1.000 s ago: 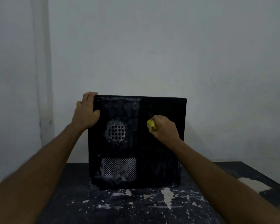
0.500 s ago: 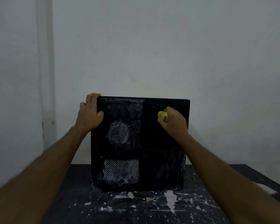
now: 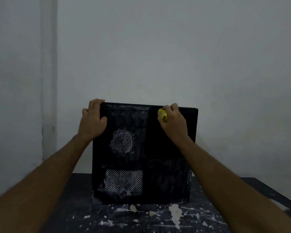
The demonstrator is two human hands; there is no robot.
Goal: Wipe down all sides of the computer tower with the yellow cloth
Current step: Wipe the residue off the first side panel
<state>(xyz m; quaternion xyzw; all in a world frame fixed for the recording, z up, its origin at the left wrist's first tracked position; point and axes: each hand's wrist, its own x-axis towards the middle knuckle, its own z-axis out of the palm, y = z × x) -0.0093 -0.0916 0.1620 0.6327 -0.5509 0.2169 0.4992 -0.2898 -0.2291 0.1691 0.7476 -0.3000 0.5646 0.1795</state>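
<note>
Head view: the black computer tower (image 3: 158, 148) stands upright on a dark worktop (image 3: 141, 219) spattered with pale paint marks, its broad side panel facing the camera and a plain light wall (image 3: 158, 47) behind it. The panel carries a round perforated vent (image 3: 123, 142) in its upper left half and a rectangular perforated vent (image 3: 124, 180) below that; greyish dusty smears cover the left half and the lower part, while the upper right area looks darker and cleaner.

The left hand (image 3: 92, 121) grips the tower's upper left corner: its fingers curl over the top edge and its thumb lies against the front of the panel.

The right hand (image 3: 174, 122) is at the upper right of the panel, just under the top edge, with the fingers curled tight around the yellow cloth (image 3: 163, 114). The cloth is bunched into a small wad, and only a bit of it shows at the thumb side of the grip, to the left of the knuckles. It appears to sit against the panel surface, though the actual contact is hidden behind the hand. Both forearms reach in from the lower corners of the frame, well apart from each other.
</note>
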